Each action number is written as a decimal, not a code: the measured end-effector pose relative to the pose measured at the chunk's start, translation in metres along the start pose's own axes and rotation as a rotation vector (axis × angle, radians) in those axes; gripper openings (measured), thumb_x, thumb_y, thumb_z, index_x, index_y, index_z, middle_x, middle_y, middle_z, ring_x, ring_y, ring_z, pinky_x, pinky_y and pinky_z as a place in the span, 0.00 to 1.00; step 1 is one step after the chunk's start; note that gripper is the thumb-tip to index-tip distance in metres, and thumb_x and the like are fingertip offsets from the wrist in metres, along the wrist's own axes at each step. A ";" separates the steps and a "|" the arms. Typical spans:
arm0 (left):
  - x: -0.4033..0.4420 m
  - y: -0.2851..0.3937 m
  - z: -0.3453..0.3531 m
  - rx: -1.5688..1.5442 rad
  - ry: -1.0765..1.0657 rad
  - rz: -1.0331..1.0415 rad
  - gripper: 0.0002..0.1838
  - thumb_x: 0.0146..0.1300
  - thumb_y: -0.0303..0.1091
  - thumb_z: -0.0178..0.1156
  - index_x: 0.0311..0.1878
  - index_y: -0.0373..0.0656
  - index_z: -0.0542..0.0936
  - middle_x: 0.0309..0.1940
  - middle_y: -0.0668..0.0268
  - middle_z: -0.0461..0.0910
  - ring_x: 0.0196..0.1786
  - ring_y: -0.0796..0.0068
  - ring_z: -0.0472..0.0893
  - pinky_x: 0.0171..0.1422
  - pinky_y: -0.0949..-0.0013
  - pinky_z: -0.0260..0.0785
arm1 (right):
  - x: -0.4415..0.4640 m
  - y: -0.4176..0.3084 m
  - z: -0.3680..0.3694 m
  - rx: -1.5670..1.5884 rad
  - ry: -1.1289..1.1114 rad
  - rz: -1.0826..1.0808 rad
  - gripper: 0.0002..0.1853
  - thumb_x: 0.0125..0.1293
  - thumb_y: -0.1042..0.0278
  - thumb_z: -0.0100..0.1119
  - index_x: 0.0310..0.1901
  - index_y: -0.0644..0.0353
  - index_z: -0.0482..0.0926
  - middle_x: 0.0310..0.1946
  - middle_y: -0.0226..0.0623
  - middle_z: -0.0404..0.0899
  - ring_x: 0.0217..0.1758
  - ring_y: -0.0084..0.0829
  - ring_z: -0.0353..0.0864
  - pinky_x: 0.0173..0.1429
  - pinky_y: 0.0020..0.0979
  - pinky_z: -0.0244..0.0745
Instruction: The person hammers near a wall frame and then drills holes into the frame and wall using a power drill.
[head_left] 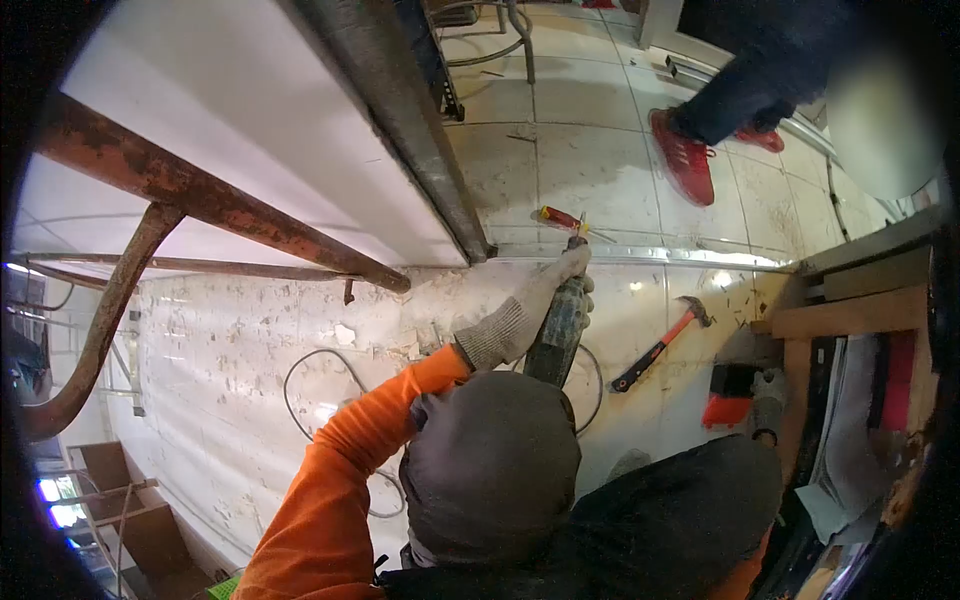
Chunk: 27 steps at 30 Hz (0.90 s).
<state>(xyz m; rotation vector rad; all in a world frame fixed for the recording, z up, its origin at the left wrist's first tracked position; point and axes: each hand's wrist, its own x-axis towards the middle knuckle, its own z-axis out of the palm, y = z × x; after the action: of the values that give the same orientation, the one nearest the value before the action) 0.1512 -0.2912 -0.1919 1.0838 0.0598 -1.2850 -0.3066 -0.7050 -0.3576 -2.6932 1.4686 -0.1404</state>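
Observation:
My left hand (562, 270), in a pale knit glove below an orange sleeve, is wrapped round the front of a long, dark corded power tool (556, 340). The tool's narrow dark nose points at a metal floor track (625, 254). Just beyond the nose lies a red-and-yellow-handled screwdriver (562, 217). What looks like my right hand (768, 392), in a grey glove, is at the right, beside a black-and-red object (730, 395) whose kind I cannot tell. Its fingers are not clear. A hammer (662, 342) with a red-and-black handle lies between the two hands.
A grey metal post (400, 110) stands over the track, with rusty scaffold pipes (230, 205) at left. The tool's cable (292, 385) loops over the dusty tiles. Ahead stands another person in red shoes (685, 160). A wooden frame (850, 315) is at right.

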 end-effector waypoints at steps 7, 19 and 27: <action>-0.006 -0.009 -0.029 0.003 -0.001 -0.083 0.26 0.79 0.61 0.56 0.45 0.42 0.77 0.31 0.63 0.81 0.31 0.69 0.84 0.39 0.65 0.81 | 0.041 -0.152 -0.095 0.738 -0.134 0.143 0.14 0.72 0.67 0.65 0.54 0.64 0.84 0.42 0.39 0.87 0.41 0.31 0.87 0.45 0.34 0.83; -0.036 -0.029 -0.066 0.066 -0.030 -0.025 0.26 0.80 0.57 0.54 0.48 0.39 0.78 0.34 0.63 0.81 0.34 0.74 0.82 0.42 0.67 0.79 | 0.018 -0.475 -0.134 1.288 -0.783 -0.358 0.15 0.70 0.65 0.70 0.53 0.66 0.86 0.39 0.35 0.88 0.40 0.24 0.86 0.46 0.29 0.83; -0.050 -0.045 -0.082 0.111 -0.027 0.004 0.24 0.79 0.53 0.53 0.53 0.38 0.79 0.38 0.63 0.82 0.37 0.72 0.83 0.44 0.65 0.80 | 0.001 -0.516 -0.102 1.360 -0.846 -0.481 0.14 0.71 0.62 0.72 0.50 0.63 0.86 0.37 0.32 0.88 0.37 0.22 0.86 0.43 0.26 0.81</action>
<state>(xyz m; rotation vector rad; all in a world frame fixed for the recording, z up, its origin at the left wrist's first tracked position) 0.1400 -0.1946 -0.2347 1.1609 -0.0343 -1.3116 0.1124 -0.4286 -0.2019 -1.5140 0.2039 0.0050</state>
